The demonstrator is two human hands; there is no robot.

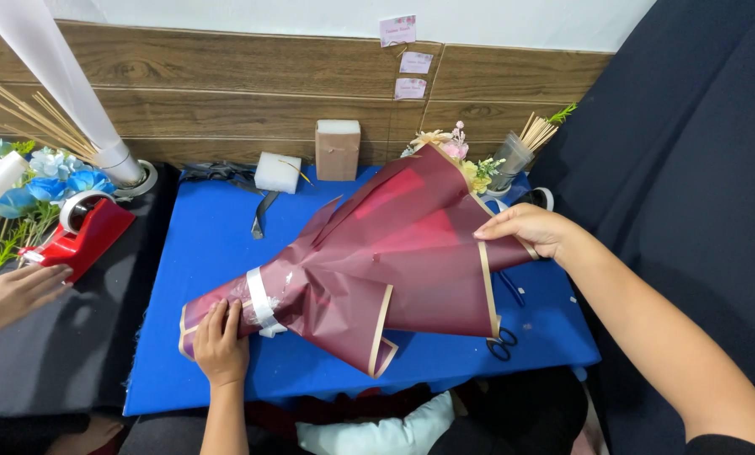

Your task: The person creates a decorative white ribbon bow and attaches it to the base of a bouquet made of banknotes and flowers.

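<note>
A bouquet wrapped in maroon paper with gold edges (394,253) lies across the blue table cloth (200,253). Pink and yellow flowers (457,152) peek out of its far end, and clear tape (259,299) binds the narrow stem end. My left hand (220,337) grips that stem end near the front of the table. My right hand (529,229) pinches the gold-trimmed edge of the paper on the right side, holding the flap over the bouquet.
Another person's hand (15,291) rests at the left by a red tape dispenser (82,227) and blue flowers (57,181). Black scissors (502,344) lie under the paper's right corner. A white foam block (277,171), a brown box (338,149) and a cup of sticks (520,152) stand at the back.
</note>
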